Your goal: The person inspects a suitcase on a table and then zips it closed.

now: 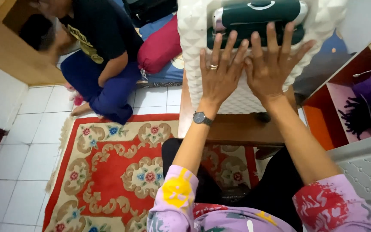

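My left hand point(220, 74) and my right hand point(272, 63) lie flat, side by side, fingers spread, on a white textured box-like thing point(194, 51) that stands on a low wooden table point(237, 129). My fingertips reach a dark green and white device point(258, 15) set in the top of the white thing. A ring is on my left hand and a watch point(202, 118) on that wrist. Neither hand grips anything.
A red floral rug point(108, 172) covers the white tiled floor below me. Another person in dark clothes point(101, 51) sits on the floor at the upper left, beside a magenta bolster point(159, 47). Orange shelving point(336, 111) stands at the right, with a white panel point(366, 167) below it.
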